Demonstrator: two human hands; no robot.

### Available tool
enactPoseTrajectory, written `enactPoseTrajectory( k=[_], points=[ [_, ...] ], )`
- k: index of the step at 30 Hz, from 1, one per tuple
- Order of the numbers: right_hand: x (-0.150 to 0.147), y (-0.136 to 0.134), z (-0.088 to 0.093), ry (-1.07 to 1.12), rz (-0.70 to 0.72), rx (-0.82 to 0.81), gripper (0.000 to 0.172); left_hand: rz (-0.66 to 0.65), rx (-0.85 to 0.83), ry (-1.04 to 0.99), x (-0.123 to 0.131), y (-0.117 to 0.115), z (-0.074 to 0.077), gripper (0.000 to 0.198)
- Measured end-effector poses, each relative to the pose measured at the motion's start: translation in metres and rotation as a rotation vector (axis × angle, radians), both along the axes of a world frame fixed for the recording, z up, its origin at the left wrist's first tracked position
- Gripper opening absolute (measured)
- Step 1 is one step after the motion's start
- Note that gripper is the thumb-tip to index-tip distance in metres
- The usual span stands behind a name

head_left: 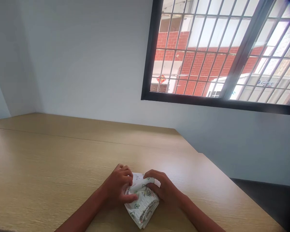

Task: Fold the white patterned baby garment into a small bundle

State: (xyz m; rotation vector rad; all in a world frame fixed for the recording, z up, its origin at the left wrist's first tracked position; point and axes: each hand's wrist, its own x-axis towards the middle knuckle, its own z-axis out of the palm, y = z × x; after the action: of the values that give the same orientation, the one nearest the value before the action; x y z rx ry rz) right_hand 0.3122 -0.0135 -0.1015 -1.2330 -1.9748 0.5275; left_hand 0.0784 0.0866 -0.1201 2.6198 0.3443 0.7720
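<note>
A small folded white garment (142,197) with green and dark printed figures lies on the table in front of me. Its near end shows a gathered, elastic-looking edge with several layers stacked. My left hand (119,185) rests on its left side, fingers curled at the far left edge and thumb pressing on top. On the other side, my right hand (163,187) pinches a rolled upper fold between fingers and thumb. What kind of garment it is cannot be made out, and its underside is hidden.
The wide light-wood table (62,161) has a seam across its far part and a slanting right edge. Behind it stands a pale wall (87,64). A dark-framed barred window (190,98) is at upper right, with a red brick building outside.
</note>
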Motion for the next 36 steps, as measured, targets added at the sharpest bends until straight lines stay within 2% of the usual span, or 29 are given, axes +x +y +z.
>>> enactPoseTrajectory(
  k=[2,4,7,9,13,17,20,23,24,26,27,30,32,36],
  points=[
    [-0.004,-0.001,0.003,0.090,-0.039,-0.071,0.015,0.007,0.017,0.016,0.002,-0.004,0.000,0.040],
    [-0.006,-0.001,0.004,0.224,-0.061,-0.133,0.012,-0.023,-0.017,0.019,0.003,-0.007,0.002,0.036],
    [-0.007,0.000,0.007,0.475,-0.054,-0.222,0.022,-0.066,-0.244,-0.038,0.006,-0.011,0.005,0.020],
    [-0.006,0.000,0.009,0.663,-0.047,-0.301,0.028,-0.043,-0.409,-0.075,0.010,-0.010,0.005,0.012],
    [-0.002,-0.002,0.015,0.902,-0.072,-0.490,0.031,0.042,-0.630,-0.120,0.019,-0.005,0.000,0.028],
    [0.001,-0.001,0.015,0.679,-0.216,-0.484,0.030,0.194,-0.677,-0.082,0.015,-0.004,0.003,0.044],
    [0.004,0.002,0.011,0.515,-0.355,-0.332,0.034,0.370,-0.509,-0.019,0.007,-0.007,0.008,0.045],
    [0.005,0.002,0.008,0.309,-0.437,-0.066,0.029,0.512,-0.294,0.016,0.002,-0.013,0.009,0.040],
    [0.005,0.001,0.008,0.207,-0.420,0.018,0.026,0.514,-0.245,0.019,0.002,-0.015,0.009,0.038],
    [0.005,-0.003,0.010,0.022,-0.325,0.109,0.021,0.403,-0.144,0.026,0.005,-0.020,0.009,0.036],
    [0.004,-0.005,0.011,-0.045,-0.267,0.106,0.025,0.311,-0.088,0.039,0.007,-0.023,0.009,0.037],
    [0.002,-0.010,0.014,-0.191,-0.120,0.005,0.052,0.098,0.020,0.113,0.016,-0.030,0.007,0.056],
    [0.003,-0.010,0.016,-0.242,-0.073,-0.040,0.053,0.088,0.008,0.157,0.020,-0.032,0.006,0.062],
    [0.008,-0.005,0.015,-0.205,-0.112,-0.070,0.034,0.172,-0.076,0.254,0.021,-0.029,0.013,0.079]
  ],
)
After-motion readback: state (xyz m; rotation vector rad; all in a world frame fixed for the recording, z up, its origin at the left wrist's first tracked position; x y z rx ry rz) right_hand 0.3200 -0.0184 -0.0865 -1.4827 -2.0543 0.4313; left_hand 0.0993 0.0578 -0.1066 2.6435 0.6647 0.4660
